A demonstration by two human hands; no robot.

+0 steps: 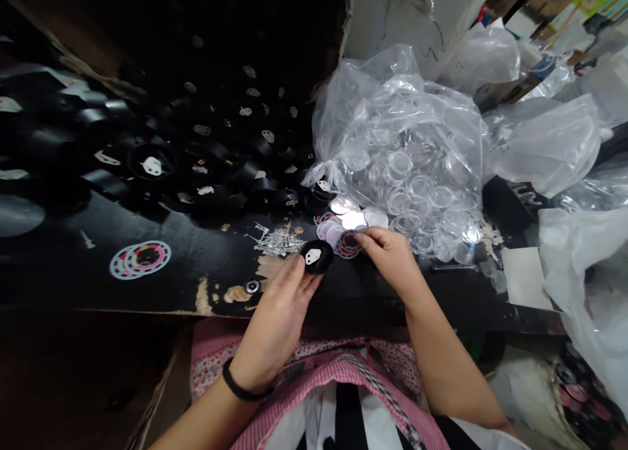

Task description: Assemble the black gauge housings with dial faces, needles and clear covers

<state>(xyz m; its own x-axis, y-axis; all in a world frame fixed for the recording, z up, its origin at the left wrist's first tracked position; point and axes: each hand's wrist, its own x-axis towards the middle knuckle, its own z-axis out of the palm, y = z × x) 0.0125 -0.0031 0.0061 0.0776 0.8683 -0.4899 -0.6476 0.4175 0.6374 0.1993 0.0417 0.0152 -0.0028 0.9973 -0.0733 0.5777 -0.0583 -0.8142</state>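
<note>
My left hand (287, 296) is closed around a small black round housing (322, 261) with a white plate inside it. Thumb and fingers of my right hand (385, 247) pinch the edge of a printed dial disc (347, 243) at a loose pile of discs. Silvery blank discs (354, 219) lie just behind that pile. Left of the housing is a heap of thin grey pointed pieces (279, 241). A small ring-shaped part (252, 286) rests near my left wrist side, by the table's front edge.
An open plastic bag (402, 149) of clear round covers stands behind my right hand. Many black housings (152, 161) crowd the back left. Two overlapping dial discs (141, 259) lie at left. A white card (526, 278) and crumpled plastic bags (583, 260) are at right.
</note>
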